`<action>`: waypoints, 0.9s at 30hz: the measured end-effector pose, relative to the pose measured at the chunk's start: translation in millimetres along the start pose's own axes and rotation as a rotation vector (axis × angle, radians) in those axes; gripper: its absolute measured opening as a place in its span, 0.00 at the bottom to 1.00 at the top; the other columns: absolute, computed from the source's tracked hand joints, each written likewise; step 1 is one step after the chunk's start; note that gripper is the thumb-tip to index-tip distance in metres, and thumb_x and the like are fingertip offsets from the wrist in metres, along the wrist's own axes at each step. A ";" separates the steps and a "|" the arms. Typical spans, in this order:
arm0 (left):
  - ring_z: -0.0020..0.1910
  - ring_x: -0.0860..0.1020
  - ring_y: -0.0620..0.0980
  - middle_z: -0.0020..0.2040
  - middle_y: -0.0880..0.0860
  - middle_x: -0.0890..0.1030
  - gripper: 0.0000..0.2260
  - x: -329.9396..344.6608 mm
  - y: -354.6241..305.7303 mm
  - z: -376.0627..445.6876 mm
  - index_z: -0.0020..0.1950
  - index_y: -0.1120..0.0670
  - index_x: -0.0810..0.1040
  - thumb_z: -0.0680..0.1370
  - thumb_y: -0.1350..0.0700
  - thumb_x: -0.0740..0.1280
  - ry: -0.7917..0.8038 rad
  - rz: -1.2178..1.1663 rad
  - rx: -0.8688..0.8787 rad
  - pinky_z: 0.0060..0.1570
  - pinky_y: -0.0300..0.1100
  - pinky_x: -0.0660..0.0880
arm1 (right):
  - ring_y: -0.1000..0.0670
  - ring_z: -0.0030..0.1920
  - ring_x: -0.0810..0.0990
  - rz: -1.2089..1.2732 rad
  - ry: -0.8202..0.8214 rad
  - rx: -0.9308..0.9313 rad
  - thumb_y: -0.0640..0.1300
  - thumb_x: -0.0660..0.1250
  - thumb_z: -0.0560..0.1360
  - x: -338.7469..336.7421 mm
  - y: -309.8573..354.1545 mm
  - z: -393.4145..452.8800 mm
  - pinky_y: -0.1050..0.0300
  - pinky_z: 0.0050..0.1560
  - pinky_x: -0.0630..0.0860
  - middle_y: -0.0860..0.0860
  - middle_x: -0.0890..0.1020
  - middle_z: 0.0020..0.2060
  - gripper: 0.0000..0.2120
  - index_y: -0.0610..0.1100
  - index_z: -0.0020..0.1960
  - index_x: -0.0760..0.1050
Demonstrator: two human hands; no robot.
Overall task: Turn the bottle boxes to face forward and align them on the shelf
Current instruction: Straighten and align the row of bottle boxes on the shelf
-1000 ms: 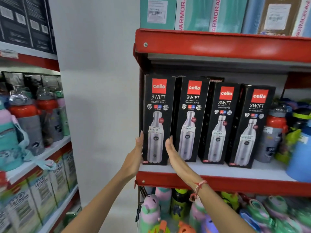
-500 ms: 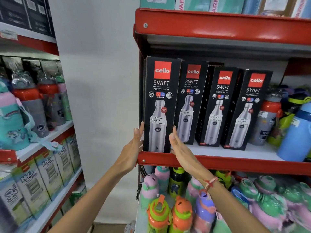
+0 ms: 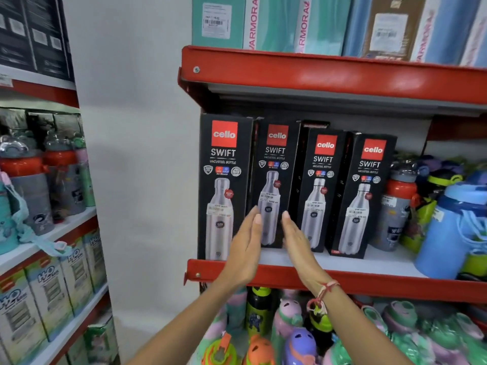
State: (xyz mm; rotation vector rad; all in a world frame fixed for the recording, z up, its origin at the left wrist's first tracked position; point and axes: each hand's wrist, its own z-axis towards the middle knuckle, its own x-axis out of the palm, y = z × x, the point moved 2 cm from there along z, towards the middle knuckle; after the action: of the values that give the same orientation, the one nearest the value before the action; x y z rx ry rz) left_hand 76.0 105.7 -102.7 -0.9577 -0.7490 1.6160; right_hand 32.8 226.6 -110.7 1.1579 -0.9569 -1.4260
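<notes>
Several black Cello Swift bottle boxes stand upright on the red shelf (image 3: 369, 284). The leftmost box (image 3: 224, 180) stands at the front edge, facing forward. The second box (image 3: 274, 177) sits further back. The third box (image 3: 320, 191) and the fourth box (image 3: 365, 196) lean slightly, turned a little to the left. My left hand (image 3: 243, 248) is flat, fingers together, in front of the gap between the first two boxes. My right hand (image 3: 296, 241), also flat, is at the second box's right lower side. Neither hand grips anything.
Loose bottles, a red-capped one (image 3: 398, 206) and a blue jug (image 3: 448, 233), crowd the shelf's right end. Teal boxes (image 3: 263, 22) fill the shelf above. Colourful kids' bottles (image 3: 290, 325) fill the shelf below. A second rack (image 3: 60, 225) with bottles stands at left.
Both hands have let go of the leftmost box, now at the shelf's front edge, and moved right to either side of the second box.
</notes>
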 end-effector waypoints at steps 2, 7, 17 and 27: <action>0.75 0.52 0.40 0.79 0.47 0.53 0.39 18.3 11.1 13.8 0.77 0.49 0.50 0.71 0.29 0.44 0.027 -0.092 -0.197 0.76 0.43 0.48 | 0.54 0.76 0.56 -0.005 0.011 0.053 0.65 0.50 0.78 -3.9 -2.3 4.9 0.52 0.76 0.52 0.53 0.59 0.77 0.33 0.49 0.77 0.55; 0.77 0.52 0.49 0.79 0.50 0.52 0.38 34.6 23.5 37.5 0.77 0.47 0.48 0.72 0.29 0.38 -0.032 -0.123 -0.435 0.75 0.50 0.47 | 0.47 0.77 0.54 -0.138 0.030 0.104 0.68 0.46 0.76 -7.8 -4.7 14.8 0.48 0.73 0.53 0.52 0.56 0.77 0.37 0.49 0.78 0.49; 0.78 0.51 0.51 0.79 0.51 0.51 0.49 35.3 22.6 27.0 0.77 0.46 0.47 0.61 0.22 0.37 -0.078 -0.128 -0.470 0.75 0.52 0.46 | 0.52 0.77 0.50 0.001 0.165 0.178 0.74 0.44 0.72 -21.8 -4.6 13.7 0.46 0.76 0.47 0.56 0.52 0.78 0.39 0.56 0.77 0.49; 0.78 0.48 0.53 0.79 0.58 0.49 0.40 5.4 -0.6 -15.7 0.77 0.57 0.48 0.73 0.34 0.29 0.054 -0.288 -0.465 0.76 0.50 0.45 | 0.48 0.71 0.69 -0.034 0.242 0.185 0.74 0.43 0.65 -51.6 -5.0 -31.9 0.60 0.64 0.57 0.46 0.65 0.74 0.48 0.48 0.76 0.58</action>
State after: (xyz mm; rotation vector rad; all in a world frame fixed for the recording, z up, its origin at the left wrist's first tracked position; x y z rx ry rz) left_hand 89.4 111.1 -110.8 -1.1527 -1.1983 1.1820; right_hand 63.7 279.0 -114.1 1.4531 -0.9143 -1.2084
